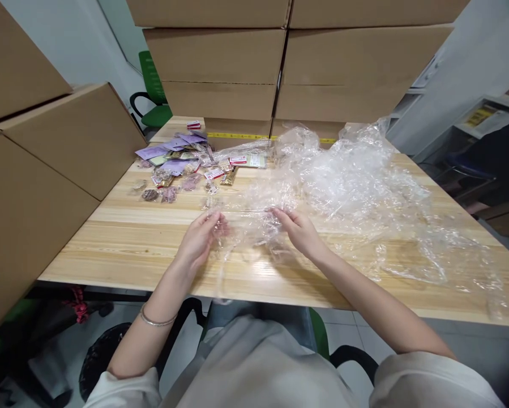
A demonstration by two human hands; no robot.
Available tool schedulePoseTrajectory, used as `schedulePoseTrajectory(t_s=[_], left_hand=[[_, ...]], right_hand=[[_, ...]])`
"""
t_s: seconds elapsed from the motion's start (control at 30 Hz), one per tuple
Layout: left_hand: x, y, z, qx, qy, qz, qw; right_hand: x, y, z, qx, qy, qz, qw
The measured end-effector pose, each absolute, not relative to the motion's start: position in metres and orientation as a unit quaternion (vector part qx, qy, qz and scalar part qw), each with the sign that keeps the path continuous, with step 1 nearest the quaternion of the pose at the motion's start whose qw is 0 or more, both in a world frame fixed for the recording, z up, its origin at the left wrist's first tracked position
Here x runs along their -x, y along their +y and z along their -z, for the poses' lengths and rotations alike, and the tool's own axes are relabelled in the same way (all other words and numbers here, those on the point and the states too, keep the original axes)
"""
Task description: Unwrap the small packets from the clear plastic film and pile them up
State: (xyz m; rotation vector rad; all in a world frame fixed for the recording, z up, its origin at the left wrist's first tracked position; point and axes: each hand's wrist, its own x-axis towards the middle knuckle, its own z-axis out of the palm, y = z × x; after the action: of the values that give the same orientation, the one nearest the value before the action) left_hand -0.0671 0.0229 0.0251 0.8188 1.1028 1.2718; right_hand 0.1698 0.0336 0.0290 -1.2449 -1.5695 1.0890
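Between my two hands a clear plastic bag [248, 221] is stretched just above the wooden table. My left hand [201, 235] pinches its left side, with thumb and fingers closed on the film. At the other side my right hand [296, 226] grips the plastic between thumb and fingertips. The film is see-through and crumpled, so its exact outline is hard to make out. A large heap of clear plastic bags [343, 170] lies just beyond and to the right of my right hand.
Small packets [173, 161], purple, gold and pink, are piled at the back left of the table [122, 243]. A yellow measuring tape [237, 135] runs along the back. Stacked cardboard boxes [220, 56] wall off the far side, and more boxes [59, 147] stand on the left.
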Motion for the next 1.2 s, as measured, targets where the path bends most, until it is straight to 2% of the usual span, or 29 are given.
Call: schedulePoseTrajectory(t_s=[0.07,0.17,0.3,0.47,0.57,0.67,0.77,0.8,0.83,0.93,1.0,1.03,1.1,1.2], left_hand=[[0.068,0.024,-0.027,-0.363,0.487,-0.571,0.553],[0.072,0.025,-0.034,-0.447,0.524,-0.543,0.48],[0.08,0.025,-0.045,-0.513,0.547,-0.514,0.416],[0.081,0.035,-0.047,-0.529,0.533,-0.511,0.418],[0.078,0.045,-0.041,-0.518,0.546,-0.526,0.396],[0.076,0.041,-0.038,-0.494,0.591,-0.577,0.273],[0.071,0.013,-0.04,-0.484,0.594,-0.629,0.135],[0.069,0.001,-0.04,-0.488,0.589,-0.628,0.142],[0.066,-0.011,-0.038,-0.504,0.59,-0.597,0.204],[0.052,-0.032,-0.026,-0.527,0.567,-0.364,0.518],[0.041,-0.033,-0.014,-0.454,0.518,-0.268,0.674],[0.036,-0.031,-0.008,-0.403,0.491,-0.272,0.723],[0.028,-0.024,0.0,-0.308,0.443,-0.358,0.762],[0.025,-0.016,0.005,-0.247,0.42,-0.507,0.711]], right_hand=[[-0.175,0.033,-0.029,0.479,-0.658,-0.441,0.379],[-0.186,0.03,-0.033,0.495,-0.648,-0.482,0.321],[-0.198,0.026,-0.045,0.517,-0.609,-0.523,0.295],[-0.196,0.027,-0.043,0.452,-0.522,-0.635,0.347],[-0.186,0.026,-0.034,0.428,-0.466,-0.692,0.346],[-0.176,0.019,-0.025,0.463,-0.479,-0.662,0.343],[-0.168,0.011,-0.019,0.498,-0.443,-0.621,0.412],[-0.166,0.008,-0.018,0.506,-0.42,-0.613,0.439],[-0.163,0.005,-0.017,0.51,-0.399,-0.606,0.463],[-0.155,-0.004,-0.017,0.5,-0.373,-0.586,0.518],[-0.148,-0.011,-0.017,0.478,-0.388,-0.573,0.54],[-0.145,-0.015,-0.017,0.466,-0.408,-0.568,0.542],[-0.141,-0.021,-0.017,0.443,-0.461,-0.558,0.529],[-0.145,-0.022,-0.014,0.428,-0.514,-0.545,0.506]])
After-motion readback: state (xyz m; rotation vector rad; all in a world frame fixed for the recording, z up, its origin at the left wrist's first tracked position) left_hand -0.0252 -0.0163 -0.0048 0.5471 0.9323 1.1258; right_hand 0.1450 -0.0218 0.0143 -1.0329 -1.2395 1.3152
